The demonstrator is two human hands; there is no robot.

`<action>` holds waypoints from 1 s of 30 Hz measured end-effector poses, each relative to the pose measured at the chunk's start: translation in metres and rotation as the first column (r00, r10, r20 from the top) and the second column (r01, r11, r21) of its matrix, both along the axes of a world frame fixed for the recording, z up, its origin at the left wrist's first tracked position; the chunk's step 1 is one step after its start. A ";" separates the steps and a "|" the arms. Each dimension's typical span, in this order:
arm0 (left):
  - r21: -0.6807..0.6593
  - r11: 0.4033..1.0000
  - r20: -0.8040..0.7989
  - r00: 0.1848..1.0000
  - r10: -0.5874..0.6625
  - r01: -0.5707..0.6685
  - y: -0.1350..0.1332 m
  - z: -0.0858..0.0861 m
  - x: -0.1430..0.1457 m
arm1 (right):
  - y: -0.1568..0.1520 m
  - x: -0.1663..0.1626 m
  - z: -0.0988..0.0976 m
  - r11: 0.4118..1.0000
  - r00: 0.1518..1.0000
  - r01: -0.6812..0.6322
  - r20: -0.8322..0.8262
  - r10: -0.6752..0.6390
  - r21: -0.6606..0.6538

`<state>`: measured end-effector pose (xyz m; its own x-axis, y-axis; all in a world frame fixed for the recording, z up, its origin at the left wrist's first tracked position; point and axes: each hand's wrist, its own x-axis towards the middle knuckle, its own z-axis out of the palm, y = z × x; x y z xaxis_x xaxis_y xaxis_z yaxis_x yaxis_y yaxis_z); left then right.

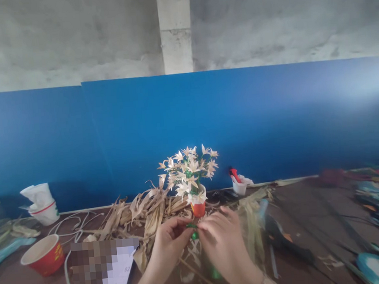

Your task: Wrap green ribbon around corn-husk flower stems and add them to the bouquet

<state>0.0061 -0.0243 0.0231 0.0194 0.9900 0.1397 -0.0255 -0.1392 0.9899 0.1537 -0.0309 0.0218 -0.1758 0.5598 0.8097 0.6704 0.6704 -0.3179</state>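
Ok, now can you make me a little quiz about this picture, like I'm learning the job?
1. True or false: the pale flowers stand in a cup.

2. Pick one: what colour is the small thing between the left hand and the right hand?
a) red
b) green
c) blue

3. Fill the gap: the red bowl is on the ____ side of the picture.

Key: 1. True; 2. b; 3. left
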 end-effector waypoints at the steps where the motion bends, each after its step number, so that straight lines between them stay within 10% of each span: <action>1: 0.019 1.000 -0.005 1.000 -0.002 0.002 0.001 -0.001 -0.001 | -0.001 0.000 0.002 1.000 1.000 -0.003 0.007 0.003 -0.019; 9: -0.326 0.926 0.310 0.947 -0.086 0.191 -0.006 0.003 -0.001 | -0.001 -0.002 -0.004 0.995 0.999 0.036 0.005 -0.036 0.098; 30: -0.138 0.988 0.130 0.991 -0.043 0.061 -0.010 0.007 0.000 | -0.001 -0.001 0.000 1.000 0.999 -0.019 -0.033 0.019 -0.003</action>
<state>0.0062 -0.0342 0.0305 0.0628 0.9980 0.0027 -0.1552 0.0071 0.9879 0.1526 -0.0315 0.0222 -0.1595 0.5594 0.8134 0.6465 0.6818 -0.3421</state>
